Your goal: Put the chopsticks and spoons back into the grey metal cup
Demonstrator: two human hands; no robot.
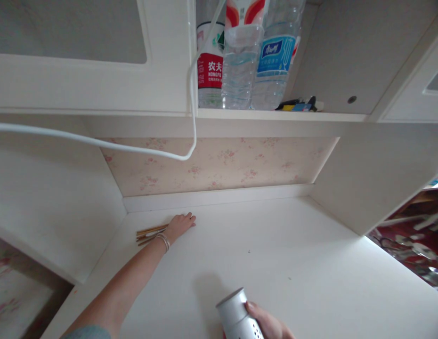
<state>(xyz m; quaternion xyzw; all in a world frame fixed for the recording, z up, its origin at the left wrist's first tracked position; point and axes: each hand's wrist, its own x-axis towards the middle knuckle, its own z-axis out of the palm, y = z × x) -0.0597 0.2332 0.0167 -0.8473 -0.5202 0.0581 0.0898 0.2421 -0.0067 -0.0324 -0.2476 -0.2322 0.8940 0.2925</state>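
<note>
My left hand [181, 224] reaches far across the white desk [293, 254] and lies palm down over a small bundle of wooden chopsticks [148, 233] near the back left corner. Its fingers are closed over the chopsticks' far ends; a thin bracelet sits on the wrist. My right hand [270, 325] is at the bottom edge, wrapped round a silver metal cylinder with small holes [235, 315], held tilted above the desk.
A shelf above holds three water bottles [240, 56] and some small items [298, 104]. A white cable [134, 149] hangs across the left. Cabinet walls close in the desk on both sides. Cluttered things lie at the far right [413, 245].
</note>
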